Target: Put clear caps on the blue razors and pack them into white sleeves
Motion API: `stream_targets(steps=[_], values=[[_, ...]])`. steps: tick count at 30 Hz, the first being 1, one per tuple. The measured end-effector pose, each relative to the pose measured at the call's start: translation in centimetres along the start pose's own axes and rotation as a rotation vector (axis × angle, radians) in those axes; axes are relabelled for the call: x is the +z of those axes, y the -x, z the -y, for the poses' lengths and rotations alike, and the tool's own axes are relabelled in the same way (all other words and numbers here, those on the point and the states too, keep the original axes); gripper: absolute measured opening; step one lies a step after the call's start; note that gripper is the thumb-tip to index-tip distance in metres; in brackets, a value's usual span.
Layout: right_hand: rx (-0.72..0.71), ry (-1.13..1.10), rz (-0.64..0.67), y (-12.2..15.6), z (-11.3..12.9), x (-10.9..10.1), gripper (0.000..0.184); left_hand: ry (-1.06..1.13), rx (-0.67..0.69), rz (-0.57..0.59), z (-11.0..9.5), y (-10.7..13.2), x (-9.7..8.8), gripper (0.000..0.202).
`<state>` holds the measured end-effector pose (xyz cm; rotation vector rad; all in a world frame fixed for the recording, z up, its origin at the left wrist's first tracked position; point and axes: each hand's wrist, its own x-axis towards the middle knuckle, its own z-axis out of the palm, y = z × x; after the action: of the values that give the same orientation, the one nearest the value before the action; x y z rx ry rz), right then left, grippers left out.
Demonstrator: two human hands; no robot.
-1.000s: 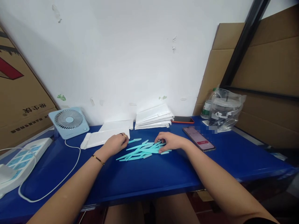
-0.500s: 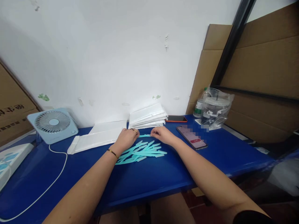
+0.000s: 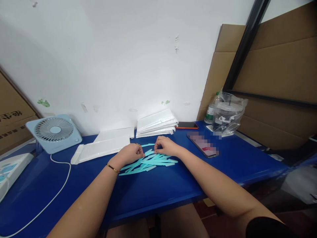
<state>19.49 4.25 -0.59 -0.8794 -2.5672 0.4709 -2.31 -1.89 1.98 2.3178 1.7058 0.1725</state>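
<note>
A loose pile of slim turquoise eyebrow razors (image 3: 158,161) with pale, clear-looking ends lies on the blue table. My left hand (image 3: 131,153) is at the pile's left rear, thumb and fingers pressed together; whatever is between them is hidden. Over the back of the pile, my right hand (image 3: 165,146) has its fingers curled in a pinch, the tips at the end of a turquoise razor. Behind both hands a single razor (image 3: 148,145) lies apart from the pile, partly covered by my left hand.
White padded mailers (image 3: 156,124) are stacked by the wall, with more flat mailers (image 3: 101,148) to their left. A blue fan (image 3: 55,132) with a cable stands at left. Two phones, one pink-screened (image 3: 203,144), and a bagged cup (image 3: 226,114) are at right.
Both hands have come away from the single razor they were holding at the back, which now lies on the table. They have moved nearer to me, onto the pile.
</note>
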Motion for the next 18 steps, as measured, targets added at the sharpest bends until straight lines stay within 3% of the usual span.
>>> stream_targets(steps=[5, 11, 14, 16, 18], values=[[-0.010, -0.008, -0.027, 0.2, -1.7, -0.8, 0.014, -0.058, 0.002, -0.150, 0.5, -0.8, 0.1, 0.027], [0.155, 0.088, -0.143, 1.0, -4.5, -2.4, 0.011, -0.087, -0.098, -0.286, 1.2, -0.9, -0.2, 0.028], [0.102, 0.042, -0.135, 1.2, -3.9, -2.5, 0.011, -0.051, -0.102, -0.178, 0.6, -0.6, 0.1, 0.034], [0.053, 0.006, -0.109, 1.2, -2.9, -2.3, 0.013, -0.023, -0.096, -0.060, 0.0, -0.5, 0.5, 0.032], [0.016, -0.007, -0.081, 1.0, -1.7, -1.8, 0.017, 0.000, -0.076, -0.013, -0.6, -0.6, 0.9, 0.026]])
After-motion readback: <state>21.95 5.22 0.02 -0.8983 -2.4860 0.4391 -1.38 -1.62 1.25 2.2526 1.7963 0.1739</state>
